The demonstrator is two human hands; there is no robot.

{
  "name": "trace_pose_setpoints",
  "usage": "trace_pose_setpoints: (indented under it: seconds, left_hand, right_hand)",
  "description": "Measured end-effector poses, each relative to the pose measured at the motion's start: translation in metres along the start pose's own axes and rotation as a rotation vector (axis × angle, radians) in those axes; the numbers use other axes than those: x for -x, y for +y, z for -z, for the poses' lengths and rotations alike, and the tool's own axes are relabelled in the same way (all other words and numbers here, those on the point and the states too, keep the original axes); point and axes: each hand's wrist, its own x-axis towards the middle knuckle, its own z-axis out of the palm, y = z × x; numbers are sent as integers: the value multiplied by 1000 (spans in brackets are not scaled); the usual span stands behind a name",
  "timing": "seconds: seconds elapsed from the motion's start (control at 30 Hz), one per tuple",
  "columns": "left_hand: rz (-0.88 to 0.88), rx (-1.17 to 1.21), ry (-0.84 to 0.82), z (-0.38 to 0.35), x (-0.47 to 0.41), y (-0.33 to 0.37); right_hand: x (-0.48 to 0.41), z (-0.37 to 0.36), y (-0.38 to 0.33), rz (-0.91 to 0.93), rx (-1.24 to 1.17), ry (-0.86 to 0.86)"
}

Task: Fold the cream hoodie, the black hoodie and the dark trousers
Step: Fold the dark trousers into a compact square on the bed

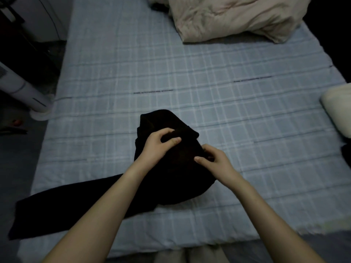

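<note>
From the head camera, a black garment lies bunched near the front middle of a bed covered by a pale blue checked sheet. One long flat strip of it runs out toward the sheet's lower left corner. It is too dark to tell whether this is the hoodie or the trousers. The left hand sits on the upper part of the bundle, its fingers curled and pinching a fold of the cloth against the thumb. The right hand is just beside it on the bundle's right side, thumb pressed on top and fingers hooked into the fabric. A folded cream hoodie rests at the bed's right edge, well apart from the hands. A crumpled beige duvet lies at the far end, and a white tower appliance stands on the floor to the left.
</note>
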Motion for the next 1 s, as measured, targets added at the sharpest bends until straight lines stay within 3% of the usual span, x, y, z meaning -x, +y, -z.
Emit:
trace_pose_setpoints:
  seconds: [0.13, 0.27, 0.37, 0.47, 0.53, 0.67, 0.83, 1.0]
  left_hand:
    - [31, -11, 17, 15, 20, -13]
    - [48, -18, 28, 22, 31, -17]
    - [48, 21, 74, 24, 34, -19]
    - [10, 47, 162, 36, 32, -21]
    - [-3, 40, 175, 46, 29, -22]
    - [-72, -27, 128, 60, 26, -24]
    - [-76, -99, 82, 62, 29, -31]
    - [-34, -113, 72, 64, 26, -39]
  right_hand:
    - [12, -15, 16, -37, 3, -56]
    - [24, -16, 30, -13, 241, -82]
    - [29, -14, 27, -19, 273, -104]
    - [32, -10, 15, 119, 194, -73]
    - [32, -9, 9, 218, 221, -144]
    - [26, -7, 15, 159, 465, -359]
    - [15, -3, 36, 111, 688, -409]
    - [6, 11, 43, 290, 1011, -319]
